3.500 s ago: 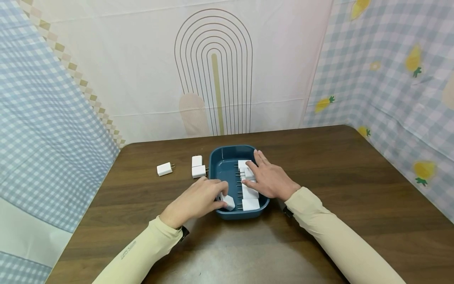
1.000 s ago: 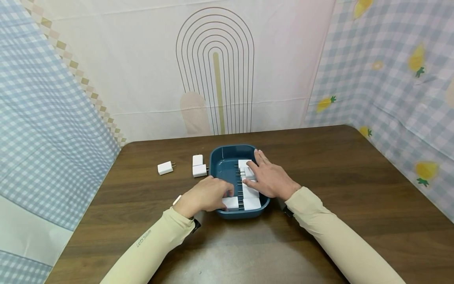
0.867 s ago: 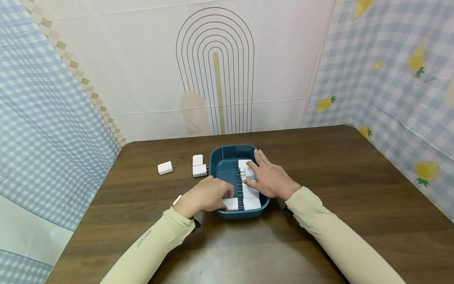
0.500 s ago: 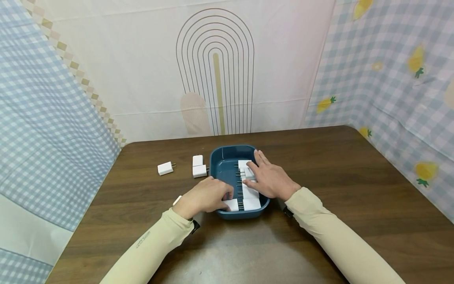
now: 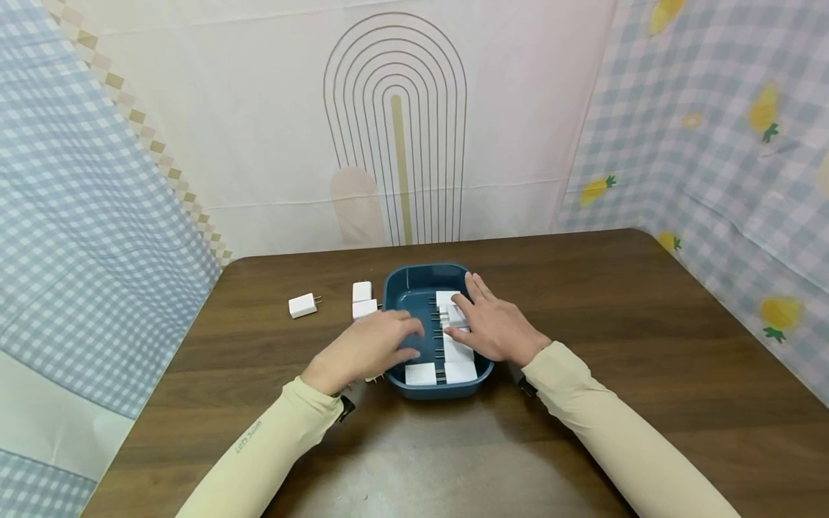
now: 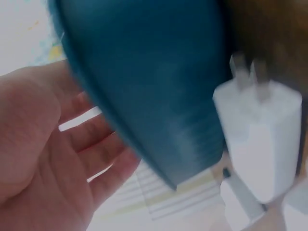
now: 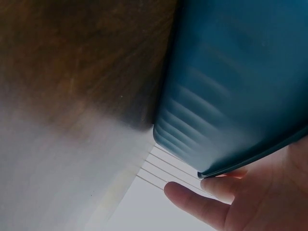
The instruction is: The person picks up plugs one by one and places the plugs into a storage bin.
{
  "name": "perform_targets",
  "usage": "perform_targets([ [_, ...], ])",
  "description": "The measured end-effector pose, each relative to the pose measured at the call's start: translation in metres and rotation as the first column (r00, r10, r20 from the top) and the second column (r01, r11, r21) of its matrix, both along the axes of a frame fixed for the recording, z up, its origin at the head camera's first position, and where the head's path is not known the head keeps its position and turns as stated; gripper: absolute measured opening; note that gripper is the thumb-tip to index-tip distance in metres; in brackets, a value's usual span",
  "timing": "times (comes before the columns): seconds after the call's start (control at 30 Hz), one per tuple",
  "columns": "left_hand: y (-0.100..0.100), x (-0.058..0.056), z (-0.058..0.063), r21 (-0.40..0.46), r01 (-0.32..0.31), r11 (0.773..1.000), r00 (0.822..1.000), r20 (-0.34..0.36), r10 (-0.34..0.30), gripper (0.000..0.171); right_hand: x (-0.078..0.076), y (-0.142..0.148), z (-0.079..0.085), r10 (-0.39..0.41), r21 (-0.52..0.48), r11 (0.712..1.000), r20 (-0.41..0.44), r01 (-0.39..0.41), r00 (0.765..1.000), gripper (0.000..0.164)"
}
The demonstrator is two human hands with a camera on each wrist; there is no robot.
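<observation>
A blue plastic bin [image 5: 414, 277] holds several white plug-in chargers [image 5: 458, 351], lined up along its right side with their prongs pointing left. At its front left corner lies another white charger [image 5: 421, 374], prongs facing right. My left hand [image 5: 365, 349] hovers over the bin's left rim, fingers loosely bent and holding nothing. My right hand [image 5: 495, 324] lies over the right rim, its extended fingers touching the chargers there. In the left wrist view, a charger [image 6: 260, 139] stands just outside the bin wall [image 6: 159, 82], beside my left hand [image 6: 48, 144]. The bin hides most right fingertips in the right wrist view.
Left of the bin on the brown wooden table [image 5: 583, 302], two chargers [image 5: 363, 291] sit close together, and a single charger [image 5: 302, 306] lies farther left. Another is partly hidden under my left wrist. A patterned cloth [image 5: 259, 144] hangs behind the table.
My left hand has let go of the charger in the bin's front left corner and lifted up and slightly left. Earlier it lowered that charger there. My right hand has stayed in place.
</observation>
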State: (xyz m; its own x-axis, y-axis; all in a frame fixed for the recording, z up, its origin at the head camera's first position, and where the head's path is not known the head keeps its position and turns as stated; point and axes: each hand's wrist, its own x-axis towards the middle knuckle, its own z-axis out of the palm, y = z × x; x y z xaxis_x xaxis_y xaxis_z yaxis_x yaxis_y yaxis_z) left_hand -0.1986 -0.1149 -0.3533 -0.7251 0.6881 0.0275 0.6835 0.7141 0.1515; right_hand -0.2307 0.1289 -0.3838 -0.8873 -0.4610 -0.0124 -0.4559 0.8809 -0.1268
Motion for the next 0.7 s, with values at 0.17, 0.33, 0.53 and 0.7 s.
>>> perform_targets([
  [0.17, -0.011, -0.005, 0.011, 0.070, -0.081, 0.994, 0.996, -0.031, 0.084, 0.028, -0.001, 0.000, 0.000, -0.002, -0.004, 1.000, 0.011, 0.002, 1.000, 0.073],
  [0.33, -0.019, -0.010, 0.013, 0.121, -0.147, 0.982, 0.982, -0.103, 0.160, 0.018, -0.001, 0.000, -0.001, -0.013, -0.017, 1.000, 0.025, 0.014, 1.000, 0.073],
  [0.53, -0.023, -0.015, 0.011, 0.233, -0.178, 0.956, 0.944, -0.234, 0.233, 0.013, -0.001, 0.000, -0.001, -0.014, -0.015, 1.000, 0.019, 0.014, 1.000, 0.072],
  [0.7, -0.027, -0.019, 0.009, 0.317, -0.174, 0.932, 0.895, -0.344, 0.284, 0.007, 0.000, 0.000, 0.000, -0.008, -0.013, 1.000, 0.010, 0.008, 1.000, 0.071],
])
